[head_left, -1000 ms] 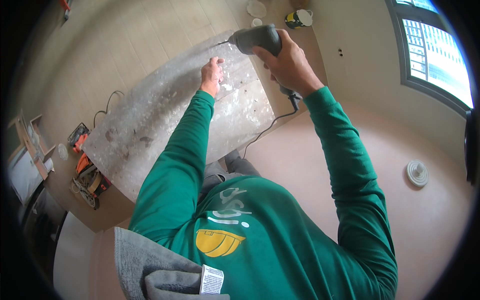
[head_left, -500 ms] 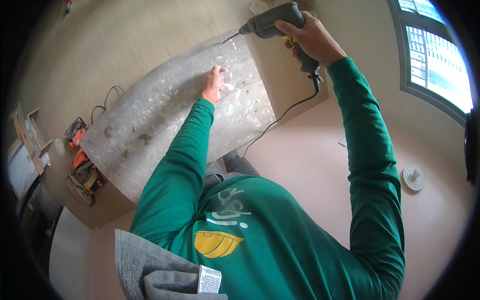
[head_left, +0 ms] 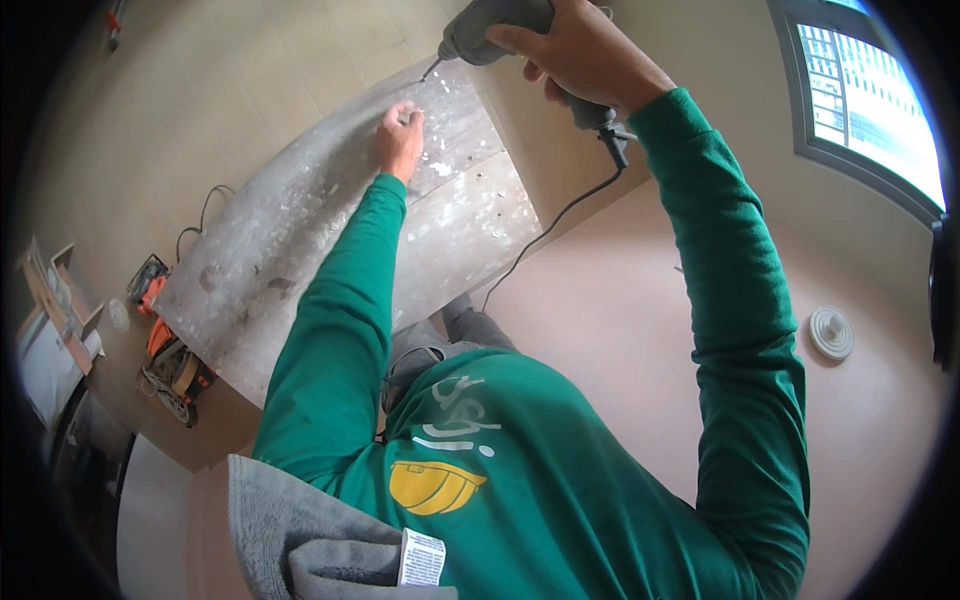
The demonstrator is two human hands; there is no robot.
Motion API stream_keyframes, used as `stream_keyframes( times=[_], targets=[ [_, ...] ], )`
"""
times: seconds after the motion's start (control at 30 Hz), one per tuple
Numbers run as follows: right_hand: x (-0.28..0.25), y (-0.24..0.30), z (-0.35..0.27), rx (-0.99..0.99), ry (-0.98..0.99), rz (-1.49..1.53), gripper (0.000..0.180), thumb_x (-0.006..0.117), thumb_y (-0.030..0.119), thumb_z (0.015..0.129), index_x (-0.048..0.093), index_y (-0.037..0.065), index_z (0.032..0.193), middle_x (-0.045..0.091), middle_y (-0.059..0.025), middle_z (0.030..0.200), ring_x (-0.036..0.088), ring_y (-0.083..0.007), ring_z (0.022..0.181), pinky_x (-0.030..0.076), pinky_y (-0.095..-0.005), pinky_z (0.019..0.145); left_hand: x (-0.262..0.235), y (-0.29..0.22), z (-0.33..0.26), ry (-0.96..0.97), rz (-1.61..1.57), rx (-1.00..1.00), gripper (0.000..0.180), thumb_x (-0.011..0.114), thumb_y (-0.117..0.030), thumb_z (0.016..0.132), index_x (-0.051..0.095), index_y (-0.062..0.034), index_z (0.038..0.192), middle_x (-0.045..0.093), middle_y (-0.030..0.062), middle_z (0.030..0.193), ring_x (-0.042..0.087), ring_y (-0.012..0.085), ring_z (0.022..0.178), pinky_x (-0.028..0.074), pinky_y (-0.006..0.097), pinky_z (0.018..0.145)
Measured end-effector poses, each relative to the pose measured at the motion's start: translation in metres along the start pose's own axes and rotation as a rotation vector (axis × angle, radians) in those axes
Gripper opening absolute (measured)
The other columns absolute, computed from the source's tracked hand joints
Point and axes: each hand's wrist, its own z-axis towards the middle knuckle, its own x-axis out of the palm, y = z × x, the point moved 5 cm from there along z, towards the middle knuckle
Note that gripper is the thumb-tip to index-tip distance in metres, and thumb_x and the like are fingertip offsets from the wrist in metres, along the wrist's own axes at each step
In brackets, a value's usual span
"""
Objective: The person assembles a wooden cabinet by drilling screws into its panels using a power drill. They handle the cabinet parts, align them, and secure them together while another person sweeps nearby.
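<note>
— Both hands have shifted a little to the left and upward in the view since the earlier frame, and the drill (head_left: 500,28) went together with the right hand (head_left: 590,55).

— What is nearest to the wearer?

— One grey towel (head_left: 290,520) lies against the green shirt (head_left: 570,460); the lower edge cuts it off.

— And the hands?

— Left hand (head_left: 401,140) is over the spattered board (head_left: 455,250), with fingers curled and little space between them. Whether it pinches something small, I cannot tell. Right hand is wrapped around the drill's handle, near the board's far end. Upper edge trims the drill, and I cannot tell if its thin bit (head_left: 431,70) touches the board.

— Does something stand in the way?

— Yes, the left sleeve (head_left: 340,290) hides part of the board, and a dark cord (head_left: 560,222) runs along its right side.

— Are there containers?

— Beyond the orange tools (head_left: 162,335) at left, I see a wooden thing like an open box (head_left: 66,268); its pale contents are too blurred to name.

— And farther?

— At right, a pale round disc (head_left: 831,333), then a window (head_left: 868,95), very bright.
</note>
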Motion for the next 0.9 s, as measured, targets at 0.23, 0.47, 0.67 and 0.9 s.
stream_keyframes(
  times=[0.23,0.47,0.67,0.9],
  targets=[
    [-0.001,-0.007,-0.004,0.077,-0.02,0.035,0.05,0.07,0.029,0.096,0.053,-0.007,0.125,0.068,-0.0128,0.08,0.065,-0.0174,0.055,0.054,-0.0329,0.047,0.012,-0.028,0.069,0.108,0.419,0.217,0.031,0.069,-0.038,0.091,0.075,-0.0268,0.12,0.076,0.0139,0.105,0.072,0.0355,0.099,0.057,0.046,0.084],
    [-0.002,-0.077,-0.049,0.089,-0.235,0.186,0.044,0.071,0.035,0.095,0.061,-0.001,0.119,0.067,-0.0098,0.079,0.062,-0.0127,0.054,0.052,-0.0273,0.05,0.014,-0.037,0.065,0.105,0.445,0.368,0.026,0.067,-0.042,0.094,0.077,-0.0259,0.112,0.076,0.012,0.098,0.072,0.0351,0.093,0.058,0.045,0.081],
    [0.032,-0.127,-0.163,0.292,-0.328,0.457,0.038,0.069,0.027,0.098,0.057,0.001,0.123,0.064,-0.008,0.077,0.056,-0.0114,0.048,0.045,-0.0267,0.043,0.002,-0.045,0.077,-0.081,0.207,0.257,0.033,0.069,-0.045,0.093,0.078,-0.0155,0.104,0.076,0.014,0.091,0.072,0.0357,0.087,0.057,0.045,0.076],
    [0.089,-0.181,-0.273,0.5,-0.229,0.573,0.04,0.068,0.03,0.1,0.056,0.0,0.124,0.064,-0.0094,0.079,0.057,-0.0113,0.05,0.047,-0.0254,0.043,0.021,-0.078,-0.025,0.209,-0.166,0.327,0.029,0.064,-0.036,0.098,0.071,-0.0079,0.093,0.074,0.0141,0.085,0.072,0.0301,0.077,0.055,0.04,0.074]
  ],
)
